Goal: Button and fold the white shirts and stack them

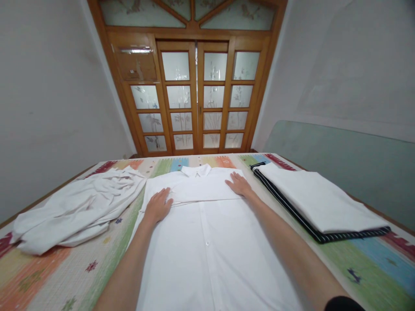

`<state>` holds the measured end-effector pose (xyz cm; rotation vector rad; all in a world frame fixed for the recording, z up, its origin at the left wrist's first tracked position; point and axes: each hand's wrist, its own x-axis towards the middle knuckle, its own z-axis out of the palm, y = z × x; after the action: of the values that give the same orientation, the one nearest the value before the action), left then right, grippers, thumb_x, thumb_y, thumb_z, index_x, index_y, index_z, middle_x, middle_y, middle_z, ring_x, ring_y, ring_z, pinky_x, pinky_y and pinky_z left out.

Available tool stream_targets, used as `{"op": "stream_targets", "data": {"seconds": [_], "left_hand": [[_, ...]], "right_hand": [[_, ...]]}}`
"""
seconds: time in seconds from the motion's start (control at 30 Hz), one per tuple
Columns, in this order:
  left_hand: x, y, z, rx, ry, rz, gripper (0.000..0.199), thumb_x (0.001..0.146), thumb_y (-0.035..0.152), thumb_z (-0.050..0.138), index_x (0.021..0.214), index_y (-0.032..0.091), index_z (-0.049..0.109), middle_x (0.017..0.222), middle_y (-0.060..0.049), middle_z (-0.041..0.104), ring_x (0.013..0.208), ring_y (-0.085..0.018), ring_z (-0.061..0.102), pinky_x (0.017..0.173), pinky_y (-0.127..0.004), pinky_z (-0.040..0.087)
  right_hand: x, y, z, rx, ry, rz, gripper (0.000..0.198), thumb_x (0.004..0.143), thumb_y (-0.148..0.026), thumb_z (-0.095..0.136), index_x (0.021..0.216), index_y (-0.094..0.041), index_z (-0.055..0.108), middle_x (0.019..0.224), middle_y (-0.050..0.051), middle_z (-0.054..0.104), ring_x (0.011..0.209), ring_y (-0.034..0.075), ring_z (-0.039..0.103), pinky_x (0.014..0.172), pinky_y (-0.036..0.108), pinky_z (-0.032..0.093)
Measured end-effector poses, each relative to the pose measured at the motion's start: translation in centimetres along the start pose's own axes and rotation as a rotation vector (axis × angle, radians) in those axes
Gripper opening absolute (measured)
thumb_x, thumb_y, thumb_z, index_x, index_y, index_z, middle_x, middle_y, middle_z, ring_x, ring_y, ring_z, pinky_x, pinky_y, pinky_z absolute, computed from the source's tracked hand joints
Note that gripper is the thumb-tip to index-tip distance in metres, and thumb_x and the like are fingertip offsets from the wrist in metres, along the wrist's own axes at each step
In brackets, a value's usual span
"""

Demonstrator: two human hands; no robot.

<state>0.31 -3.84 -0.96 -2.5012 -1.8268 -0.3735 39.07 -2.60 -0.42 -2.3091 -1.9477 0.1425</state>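
A white button-up shirt (201,242) lies spread out in front of me, its collar (196,170) at the far end and its button line running towards me. Across the chest, just below the collar, a sleeve is folded over in a flat band. My left hand (158,204) rests flat on the left part of this band, fingers stretched out. On the right end of the band, near the shoulder, lies my right hand (239,184), palm down with its fingers apart. Neither hand grips the cloth.
To the left lies a crumpled white garment (81,203). On the right a folded white cloth (324,198) sits on a black striped one (301,224). A colourful patterned cover (94,276) spreads beneath everything. A pale green board (340,155) stands along the right wall; wooden glass doors (197,99) are beyond.
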Motion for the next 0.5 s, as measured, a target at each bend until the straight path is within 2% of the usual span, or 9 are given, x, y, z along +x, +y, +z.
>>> {"op": "stream_targets", "data": {"seconds": [0.1, 0.23, 0.5], "left_hand": [[0.0, 0.2, -0.2, -0.002, -0.031, 0.003, 0.056, 0.09, 0.03, 0.033, 0.143, 0.012, 0.041, 0.149, -0.008, 0.04, 0.141, -0.02, 0.033, 0.117, -0.037, 0.024], [-0.1, 0.5, -0.5, -0.028, -0.045, -0.006, 0.057, 0.088, 0.028, 0.036, 0.142, 0.013, 0.043, 0.149, -0.008, 0.04, 0.14, -0.019, 0.033, 0.117, -0.037, 0.024], [-0.1, 0.5, -1.0, -0.047, -0.063, -0.006, 0.057, 0.088, 0.03, 0.038, 0.142, 0.013, 0.043, 0.149, -0.009, 0.04, 0.141, -0.021, 0.033, 0.117, -0.038, 0.023]], "right_hand": [[0.4, 2.4, -0.4, 0.003, 0.005, 0.072, 0.077, 0.095, -0.057, 0.019, 0.151, -0.004, 0.021, 0.159, 0.016, 0.015, 0.146, 0.024, 0.014, 0.117, 0.037, 0.012], [0.5, 4.2, -0.4, -0.03, 0.011, 0.098, 0.078, 0.095, -0.057, 0.018, 0.15, -0.002, 0.022, 0.158, 0.017, 0.016, 0.146, 0.024, 0.015, 0.117, 0.041, 0.014], [-0.8, 6.2, 0.8, -0.128, -0.001, 0.0, 0.076, 0.096, -0.055, 0.016, 0.15, -0.002, 0.022, 0.158, 0.019, 0.017, 0.146, 0.028, 0.016, 0.117, 0.042, 0.016]]}}
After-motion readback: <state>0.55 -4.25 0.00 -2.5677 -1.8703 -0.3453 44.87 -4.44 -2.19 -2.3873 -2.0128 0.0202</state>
